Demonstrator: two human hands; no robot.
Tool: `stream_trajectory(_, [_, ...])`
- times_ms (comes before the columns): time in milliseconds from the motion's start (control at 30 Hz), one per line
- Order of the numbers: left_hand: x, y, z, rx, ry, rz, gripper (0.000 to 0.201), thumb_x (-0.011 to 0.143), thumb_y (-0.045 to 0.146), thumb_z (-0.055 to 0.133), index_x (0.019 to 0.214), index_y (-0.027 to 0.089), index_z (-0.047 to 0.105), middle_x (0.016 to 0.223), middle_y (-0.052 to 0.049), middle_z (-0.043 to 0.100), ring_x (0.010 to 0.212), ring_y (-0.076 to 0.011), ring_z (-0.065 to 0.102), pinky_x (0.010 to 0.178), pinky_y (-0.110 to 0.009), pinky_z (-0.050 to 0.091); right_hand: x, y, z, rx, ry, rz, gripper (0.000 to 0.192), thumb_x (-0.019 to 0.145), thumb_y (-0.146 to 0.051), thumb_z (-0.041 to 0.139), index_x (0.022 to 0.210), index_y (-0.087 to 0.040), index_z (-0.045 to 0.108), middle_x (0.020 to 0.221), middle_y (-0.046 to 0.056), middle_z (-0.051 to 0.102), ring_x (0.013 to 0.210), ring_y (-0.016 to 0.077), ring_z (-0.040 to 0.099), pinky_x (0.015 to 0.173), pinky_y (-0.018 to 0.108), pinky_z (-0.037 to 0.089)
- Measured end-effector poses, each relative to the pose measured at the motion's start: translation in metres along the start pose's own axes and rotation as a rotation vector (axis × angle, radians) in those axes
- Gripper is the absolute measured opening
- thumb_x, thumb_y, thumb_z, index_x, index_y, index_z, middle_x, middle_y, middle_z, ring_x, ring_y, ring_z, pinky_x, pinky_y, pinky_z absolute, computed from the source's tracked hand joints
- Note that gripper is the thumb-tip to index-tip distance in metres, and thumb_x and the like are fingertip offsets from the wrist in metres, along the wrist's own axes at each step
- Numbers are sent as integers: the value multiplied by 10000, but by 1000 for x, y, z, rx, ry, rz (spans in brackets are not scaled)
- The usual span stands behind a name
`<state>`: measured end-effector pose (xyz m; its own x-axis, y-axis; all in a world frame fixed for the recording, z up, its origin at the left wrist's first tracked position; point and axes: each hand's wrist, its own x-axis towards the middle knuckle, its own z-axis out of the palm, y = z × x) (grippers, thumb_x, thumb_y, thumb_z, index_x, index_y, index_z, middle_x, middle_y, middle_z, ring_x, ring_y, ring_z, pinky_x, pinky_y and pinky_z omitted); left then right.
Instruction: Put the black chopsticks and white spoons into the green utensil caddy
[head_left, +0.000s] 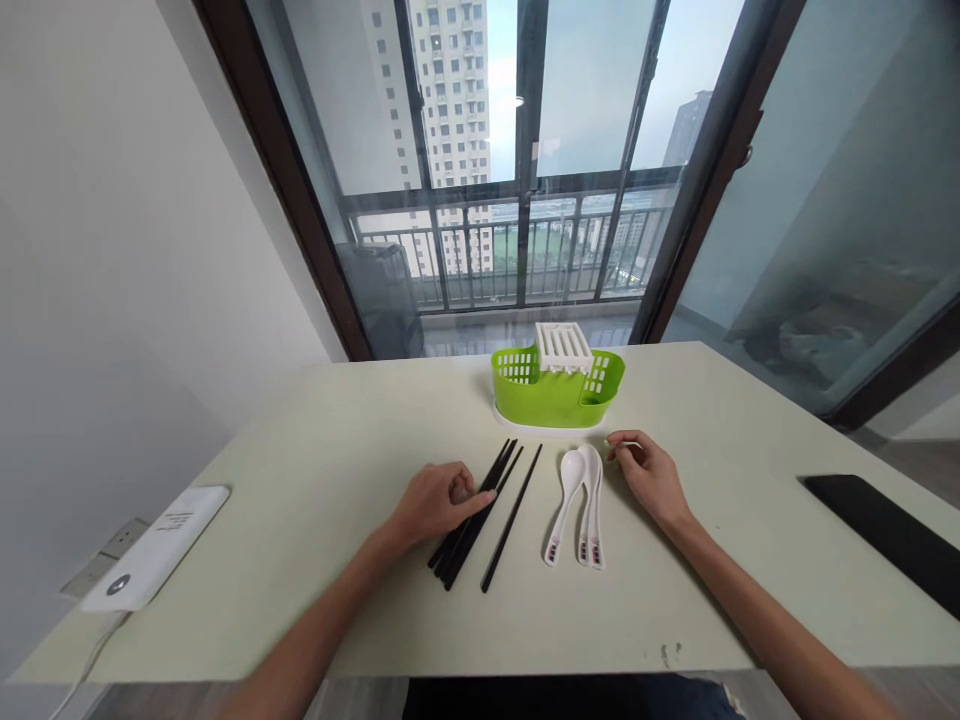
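Chopsticks (466, 545) lie at four o'clock from the left hand (444, 496), hold unclear; spoons (592, 468), eight o'clock from the loosely parted right hand (643, 472).

no word or number can be read for certain. the glossy white spoon with a long slim handle on the left (572, 468) has a small red mark above a dark block of characters near its handle end, too small to make out. the two overlapping glossy white spoons beside it (597, 520) carry similar red and dark prints near their handle ends, equally illegible. on the flat white rectangular device with rounded corners (154, 560), a few short lines of fine grey print are blurred, and a round dark emblem (118, 584) shows no clear lettering.
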<state>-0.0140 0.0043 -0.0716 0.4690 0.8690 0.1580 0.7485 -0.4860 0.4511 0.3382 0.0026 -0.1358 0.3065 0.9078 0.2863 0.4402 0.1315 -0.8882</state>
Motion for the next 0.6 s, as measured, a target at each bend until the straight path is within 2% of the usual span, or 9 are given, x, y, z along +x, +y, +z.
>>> stream_trajectory(67, [-4,2,1,42,14,17,382,849,581,668,821,204,612,672,38,580,622,-138,537,700,-282,406,-1,2,1,11,-10,41,264,878,-399,516,986,-198,648,764,27,712,658,185,620,652,305,462])
stream_trajectory(200, [-8,1,4,97,13,11,314,886,510,649,819,207,597,703,31,579,658,-149,543,759,-311,422,-6,1,0,18,-20,93,259,871,-413,523,977,-207,639,766,17,707,686,186,632,686,303,468])
stream_trajectory(600, [-18,-2,0,97,-31,-118,277,950,468,586,834,216,590,742,3,636,700,-178,580,706,-300,427,-23,-7,-2,-48,-50,169,318,902,-508,525,992,-225,639,780,12,702,698,195,648,680,288,506])
